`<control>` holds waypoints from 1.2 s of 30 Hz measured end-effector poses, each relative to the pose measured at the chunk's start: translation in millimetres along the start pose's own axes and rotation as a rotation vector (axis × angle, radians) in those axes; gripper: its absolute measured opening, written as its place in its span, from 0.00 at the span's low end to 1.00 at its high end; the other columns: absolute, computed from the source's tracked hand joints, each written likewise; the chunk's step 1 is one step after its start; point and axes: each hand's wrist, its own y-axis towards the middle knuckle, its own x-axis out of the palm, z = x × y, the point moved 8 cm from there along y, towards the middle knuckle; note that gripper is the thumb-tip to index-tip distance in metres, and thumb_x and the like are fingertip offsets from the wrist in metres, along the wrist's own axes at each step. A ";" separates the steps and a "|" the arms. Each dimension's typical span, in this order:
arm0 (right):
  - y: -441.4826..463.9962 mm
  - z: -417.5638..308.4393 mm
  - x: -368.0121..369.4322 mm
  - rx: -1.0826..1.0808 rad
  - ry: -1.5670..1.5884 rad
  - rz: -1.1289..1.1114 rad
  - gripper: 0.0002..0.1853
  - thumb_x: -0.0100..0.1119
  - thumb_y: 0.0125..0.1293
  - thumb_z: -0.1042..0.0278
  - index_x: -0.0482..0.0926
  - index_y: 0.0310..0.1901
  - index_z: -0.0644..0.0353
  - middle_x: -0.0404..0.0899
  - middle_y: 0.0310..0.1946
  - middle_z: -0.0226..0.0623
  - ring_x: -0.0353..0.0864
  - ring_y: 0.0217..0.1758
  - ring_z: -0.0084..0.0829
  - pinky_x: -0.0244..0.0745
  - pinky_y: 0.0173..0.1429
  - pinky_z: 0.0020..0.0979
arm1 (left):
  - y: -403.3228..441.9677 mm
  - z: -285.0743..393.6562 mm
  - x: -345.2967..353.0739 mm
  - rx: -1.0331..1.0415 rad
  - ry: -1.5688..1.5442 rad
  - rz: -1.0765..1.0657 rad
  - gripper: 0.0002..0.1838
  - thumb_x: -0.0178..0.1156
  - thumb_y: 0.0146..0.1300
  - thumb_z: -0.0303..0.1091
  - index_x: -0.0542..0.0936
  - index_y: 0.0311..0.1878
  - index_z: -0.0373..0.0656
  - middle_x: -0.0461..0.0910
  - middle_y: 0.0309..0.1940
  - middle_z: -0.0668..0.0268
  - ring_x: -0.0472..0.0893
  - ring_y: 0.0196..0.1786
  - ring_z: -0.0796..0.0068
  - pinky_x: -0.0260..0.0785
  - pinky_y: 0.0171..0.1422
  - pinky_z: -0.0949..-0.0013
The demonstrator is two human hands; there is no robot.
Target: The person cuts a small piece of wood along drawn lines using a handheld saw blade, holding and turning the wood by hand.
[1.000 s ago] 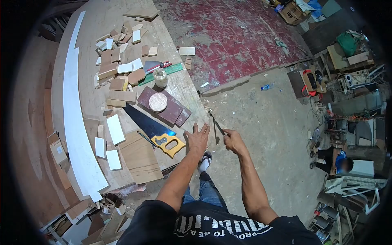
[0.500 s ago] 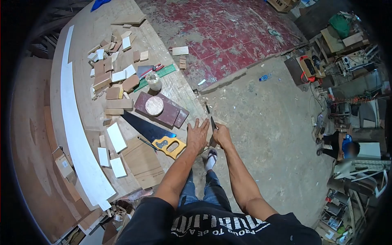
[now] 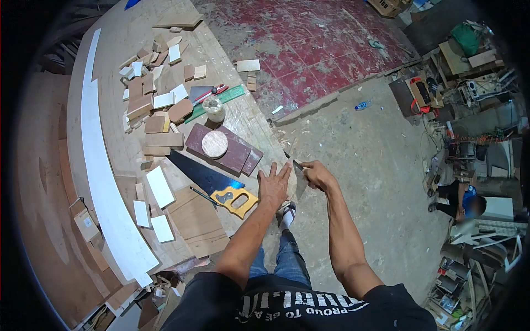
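Note:
My left hand [image 3: 273, 186] lies flat at the table's right edge with its fingers spread. Its fingertips rest by a pale wooden piece [image 3: 292, 181] that juts past the edge. My right hand [image 3: 319, 175] is closed around a grey-bladed hand tool [image 3: 301, 183], held against or beside that piece; its exact kind is unclear. Left of my left hand lies a handsaw [image 3: 237, 202] with a yellow handle. Above it, a maroon block [image 3: 196, 138] carries a round wooden disc [image 3: 214, 144].
Several wood offcuts [image 3: 148, 105], a jar [image 3: 213, 110] and a green ruler [image 3: 231, 94] lie on the workbench [image 3: 118, 33]. A long white strip [image 3: 102, 160] runs along its left. Another person [image 3: 466, 198] sits at the far right among machines and scrap.
My right hand has moved right and up, and the tool's blade now shows broadside. My left hand has shifted slightly right. The whole view has shifted a little.

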 end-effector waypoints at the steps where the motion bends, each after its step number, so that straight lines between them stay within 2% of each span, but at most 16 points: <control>1: 7.2 -1.0 3.3 0.000 0.000 -0.001 0.27 0.46 0.55 0.78 0.82 0.57 0.61 0.76 0.20 0.36 0.70 0.15 0.28 0.63 0.18 0.32 | 0.7 0.2 0.2 -0.001 0.009 -0.012 0.56 0.75 0.49 0.53 0.54 0.79 0.54 0.46 0.81 0.81 0.52 0.80 0.64 0.59 0.65 0.32; 3: 23.6 -1.8 10.0 0.004 -0.062 0.035 0.27 0.46 0.58 0.78 0.78 0.60 0.67 0.72 0.19 0.32 0.66 0.13 0.24 0.60 0.16 0.30 | 3.3 0.4 3.7 -0.006 0.010 -0.009 0.56 0.74 0.49 0.53 0.54 0.79 0.54 0.45 0.81 0.81 0.52 0.80 0.64 0.59 0.65 0.32; 7: 25.5 -5.0 5.9 -0.004 -0.036 -0.035 0.27 0.46 0.56 0.78 0.79 0.59 0.68 0.73 0.19 0.33 0.67 0.14 0.26 0.61 0.17 0.31 | 5.0 -0.4 8.8 -0.033 0.047 0.011 0.55 0.73 0.51 0.53 0.54 0.79 0.55 0.43 0.81 0.83 0.51 0.80 0.65 0.59 0.64 0.32; 13: 43.9 12.3 12.8 -0.150 -0.143 0.058 0.25 0.45 0.57 0.76 0.80 0.57 0.67 0.74 0.19 0.34 0.70 0.14 0.28 0.65 0.19 0.34 | 2.9 2.9 12.2 -0.055 0.048 0.033 0.54 0.73 0.52 0.52 0.54 0.79 0.55 0.42 0.81 0.83 0.52 0.80 0.65 0.59 0.64 0.32; 18: 26.2 5.8 10.9 -0.103 -0.198 0.131 0.25 0.47 0.59 0.73 0.79 0.58 0.68 0.78 0.19 0.43 0.74 0.15 0.33 0.68 0.21 0.34 | 1.8 5.6 15.9 -0.049 0.052 0.012 0.53 0.72 0.52 0.54 0.55 0.78 0.56 0.43 0.81 0.83 0.51 0.80 0.66 0.60 0.63 0.31; 20: 27.2 -0.5 17.2 -0.293 -0.307 0.164 0.24 0.47 0.59 0.72 0.80 0.56 0.67 0.78 0.19 0.44 0.76 0.17 0.33 0.69 0.22 0.36 | 3.7 1.3 9.9 -0.058 0.048 0.019 0.53 0.72 0.52 0.54 0.55 0.78 0.56 0.44 0.81 0.83 0.52 0.80 0.66 0.60 0.63 0.31; 23: 22.8 1.7 20.1 -0.475 -0.284 0.170 0.21 0.48 0.60 0.71 0.82 0.53 0.67 0.79 0.20 0.45 0.76 0.17 0.32 0.69 0.22 0.36 | 2.1 1.6 15.1 -0.051 0.079 0.038 0.52 0.71 0.52 0.53 0.55 0.78 0.56 0.45 0.81 0.83 0.53 0.80 0.66 0.60 0.63 0.32; 24: 35.7 16.0 18.9 -0.269 -0.251 0.149 0.18 0.48 0.63 0.69 0.82 0.49 0.67 0.80 0.21 0.44 0.76 0.18 0.31 0.70 0.24 0.36 | -3.0 11.0 21.7 -0.033 0.073 0.024 0.52 0.71 0.52 0.53 0.55 0.78 0.56 0.45 0.81 0.83 0.53 0.80 0.66 0.60 0.63 0.32; 25: 37.9 10.8 14.7 -0.282 -0.253 0.161 0.18 0.48 0.63 0.69 0.82 0.49 0.67 0.80 0.21 0.44 0.76 0.18 0.31 0.70 0.24 0.36 | 5.0 9.2 15.7 -0.036 0.081 0.053 0.52 0.71 0.53 0.53 0.55 0.78 0.56 0.45 0.81 0.83 0.53 0.80 0.66 0.60 0.63 0.32; 27: 23.6 -7.6 20.5 -0.422 -0.363 0.255 0.17 0.49 0.63 0.69 0.82 0.47 0.68 0.82 0.24 0.47 0.80 0.22 0.35 0.74 0.29 0.37 | 2.6 1.2 9.5 -0.062 0.090 0.079 0.51 0.70 0.53 0.51 0.55 0.79 0.56 0.44 0.81 0.83 0.53 0.80 0.67 0.61 0.63 0.33; 28: 12.6 -7.5 17.7 -0.350 -0.353 0.190 0.17 0.50 0.61 0.70 0.82 0.47 0.69 0.84 0.31 0.56 0.86 0.32 0.44 0.78 0.40 0.41 | 2.6 1.2 8.8 -0.070 0.086 0.031 0.52 0.70 0.53 0.52 0.54 0.79 0.56 0.44 0.81 0.84 0.53 0.80 0.67 0.60 0.63 0.33; 29: 14.9 -10.7 17.3 -0.350 -0.354 0.192 0.17 0.50 0.61 0.70 0.82 0.47 0.69 0.84 0.31 0.56 0.86 0.32 0.44 0.78 0.40 0.41 | 4.0 -0.8 1.9 -0.069 0.085 0.032 0.52 0.70 0.53 0.52 0.54 0.79 0.56 0.44 0.81 0.84 0.53 0.80 0.67 0.60 0.63 0.33; 31: 10.2 -10.3 19.4 -0.392 -0.412 0.224 0.19 0.49 0.60 0.71 0.81 0.50 0.67 0.83 0.39 0.62 0.86 0.44 0.53 0.79 0.49 0.42 | -2.8 3.2 -0.8 -0.061 0.084 0.016 0.52 0.70 0.53 0.53 0.54 0.79 0.56 0.44 0.81 0.84 0.52 0.80 0.67 0.60 0.63 0.33; 32: 20.5 -6.0 21.0 -0.287 -0.447 0.170 0.21 0.49 0.60 0.72 0.81 0.54 0.65 0.82 0.44 0.62 0.84 0.50 0.55 0.78 0.54 0.41 | -2.0 3.4 -1.3 -0.054 0.059 -0.009 0.53 0.71 0.53 0.53 0.53 0.79 0.56 0.43 0.81 0.83 0.51 0.80 0.67 0.60 0.64 0.33; 33: 20.4 -2.9 19.2 -0.294 -0.450 0.172 0.21 0.49 0.60 0.72 0.81 0.54 0.65 0.82 0.44 0.62 0.84 0.50 0.55 0.78 0.54 0.41 | -1.7 4.3 -5.4 -0.057 0.061 -0.002 0.53 0.71 0.53 0.53 0.53 0.79 0.56 0.43 0.81 0.83 0.51 0.80 0.67 0.60 0.64 0.33; 36: -1.5 -2.7 22.9 -0.521 -0.415 0.289 0.19 0.50 0.63 0.70 0.81 0.53 0.66 0.81 0.45 0.63 0.82 0.51 0.60 0.77 0.55 0.44 | -3.6 3.0 -7.2 -0.060 0.056 -0.076 0.55 0.72 0.51 0.54 0.53 0.79 0.56 0.44 0.81 0.83 0.51 0.80 0.67 0.60 0.64 0.32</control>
